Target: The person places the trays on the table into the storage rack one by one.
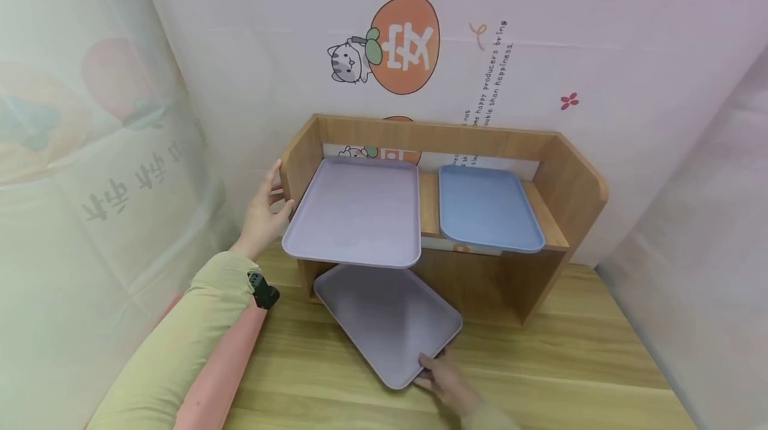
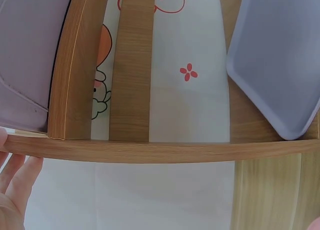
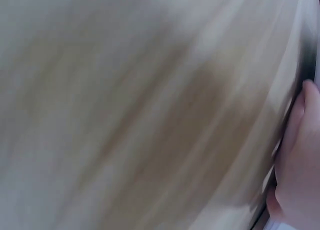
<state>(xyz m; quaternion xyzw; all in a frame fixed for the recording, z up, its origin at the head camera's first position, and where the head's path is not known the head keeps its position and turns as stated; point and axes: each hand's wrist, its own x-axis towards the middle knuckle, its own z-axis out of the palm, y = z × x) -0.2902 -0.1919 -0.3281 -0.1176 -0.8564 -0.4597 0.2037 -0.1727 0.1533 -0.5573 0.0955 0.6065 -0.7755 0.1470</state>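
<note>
- Pale printed cloth (image 1: 252, 50) hangs on the sides and back of this corner, with an orange fruit print (image 1: 405, 43) and a striped cat on the back wall, above a table (image 1: 588, 350) with yellowish wood grain.
- At the left, from where I stand, a long pink object (image 1: 222, 370) shows beneath the person's light green sleeve (image 1: 180, 343); a small black device (image 1: 263, 291) sits at the cuff.
- Next comes the left hand (image 1: 264, 213), gripping the upright left side panel (image 1: 303, 160) of a wooden shelf (image 1: 552, 143), thumb on the near side and fingers round the edge.
- On the upper level, just beside that panel, a lilac tray (image 1: 360, 213) lies flat, its front jutting past the board.
- Below it is the grey-purple tray (image 1: 390, 317), turned askew: its far end is under the lilac one in the lower space, its near corner out in front over the table. I can't tell whether its underside touches the tabletop.
- The right hand (image 1: 447, 380) pinches that tray's near right edge, thumb on top; the right wrist view is badly blurred.
- Farther right, a smaller blue tray (image 1: 486, 207) rests on the upper level, apart from the lilac one.
</note>
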